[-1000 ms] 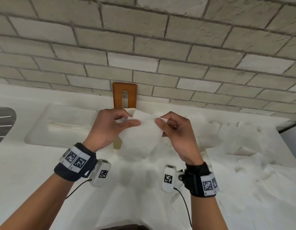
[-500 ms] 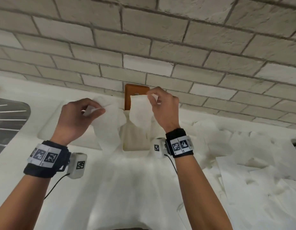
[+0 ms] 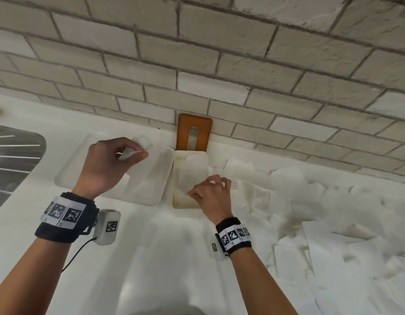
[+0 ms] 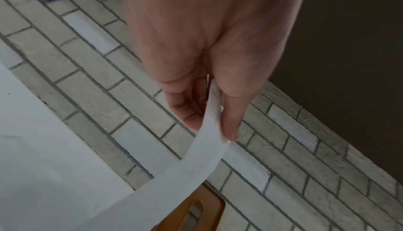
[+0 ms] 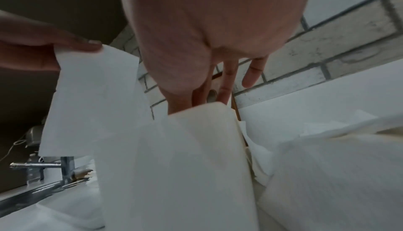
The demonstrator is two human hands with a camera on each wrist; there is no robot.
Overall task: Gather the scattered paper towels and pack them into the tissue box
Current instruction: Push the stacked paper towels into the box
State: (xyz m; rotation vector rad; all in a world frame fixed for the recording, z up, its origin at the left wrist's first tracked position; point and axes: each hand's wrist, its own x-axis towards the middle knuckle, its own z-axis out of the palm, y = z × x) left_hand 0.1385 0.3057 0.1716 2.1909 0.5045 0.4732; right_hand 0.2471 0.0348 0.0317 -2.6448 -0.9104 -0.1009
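The cream tissue box (image 3: 179, 202) stands open on the counter below its orange slotted lid (image 3: 194, 133), which leans on the brick wall. My right hand (image 3: 206, 187) is down at the box's front edge and pinches a white paper towel (image 3: 190, 176) that lies over the box opening; the right wrist view shows my thumb on its fold (image 5: 196, 114). My left hand (image 3: 142, 153) is raised over the white tray and pinches another end of paper towel (image 4: 209, 148) between thumb and fingers. Whether both ends belong to one sheet I cannot tell.
Several loose paper towels (image 3: 310, 212) cover the counter to the right of the box. A shallow white tray (image 3: 67, 178) sits left of the box. A sink (image 3: 15, 155) with a metal faucet (image 5: 43, 165) lies at the far left. The brick wall is close behind.
My right hand has dropped from in front of the orange lid to the tissue box, taking its towel down. My left hand stays raised at the left, still pinching its end.
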